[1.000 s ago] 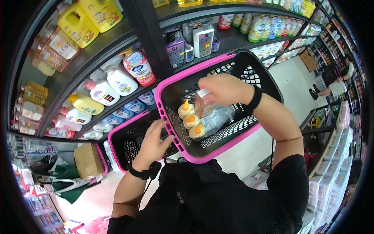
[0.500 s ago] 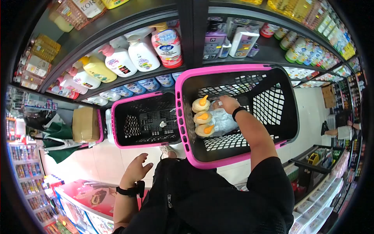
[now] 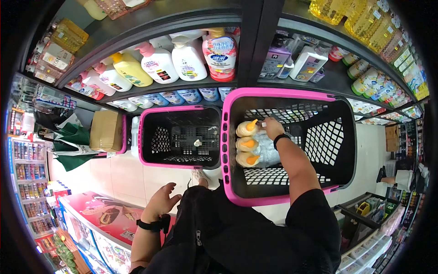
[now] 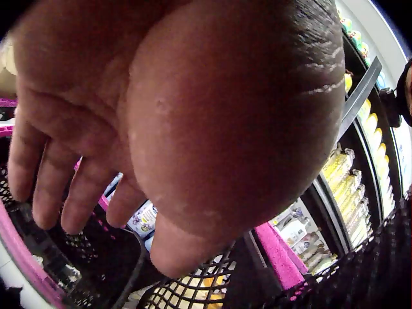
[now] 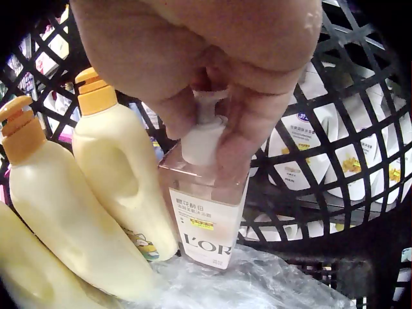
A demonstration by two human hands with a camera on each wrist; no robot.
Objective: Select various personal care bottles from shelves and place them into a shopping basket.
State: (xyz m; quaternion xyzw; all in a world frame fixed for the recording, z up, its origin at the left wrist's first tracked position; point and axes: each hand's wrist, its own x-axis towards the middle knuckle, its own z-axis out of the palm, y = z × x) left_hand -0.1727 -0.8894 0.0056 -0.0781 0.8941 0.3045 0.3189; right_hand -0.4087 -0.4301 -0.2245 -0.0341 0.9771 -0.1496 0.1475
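My right hand reaches down into a large black basket with a pink rim. In the right wrist view its fingers and thumb grip the white pump neck of a square, see-through pink pump bottle. The bottle stands upright on crumpled clear plastic. Beside it, three cream bottles with orange pump tops form a row along the basket's left end. My left hand hangs in the air below the smaller basket, fingers loosely bent, holding nothing; the left wrist view shows its palm.
A smaller black basket with a pink rim stands at left, with a cardboard box beyond it. Shelves of pump bottles run behind both baskets. A red-topped display case is at lower left. A person's leg shows at far right.
My left hand has left the large basket's rim and moved down and left. The right hand has lowered the pink pump bottle into the basket. The head view has shifted.
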